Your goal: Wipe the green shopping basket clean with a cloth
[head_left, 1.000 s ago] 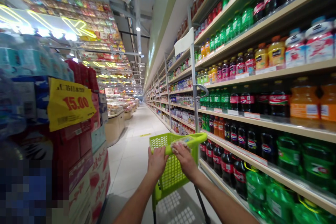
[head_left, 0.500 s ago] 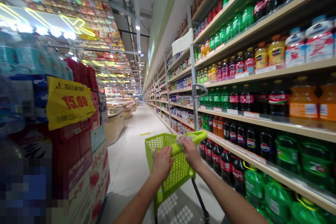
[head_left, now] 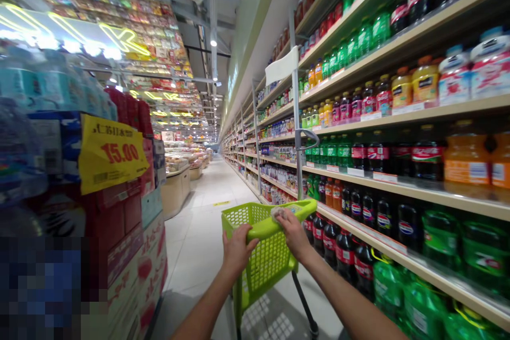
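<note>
Left hand point(head_left: 238, 248), right hand point(head_left: 294, 232), gripping one green cart point(head_left: 273, 263)

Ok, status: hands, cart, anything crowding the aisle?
Left hand shut on handle. Right hand on same handle, small packet under it. Green cart between red boxes at left, bottle shelves close at right.

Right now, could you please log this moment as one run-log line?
left hand: grips lime-green plastic cart handle | right hand: on same handle, over pale wrapped item | right side: shelves of drink bottles
</note>
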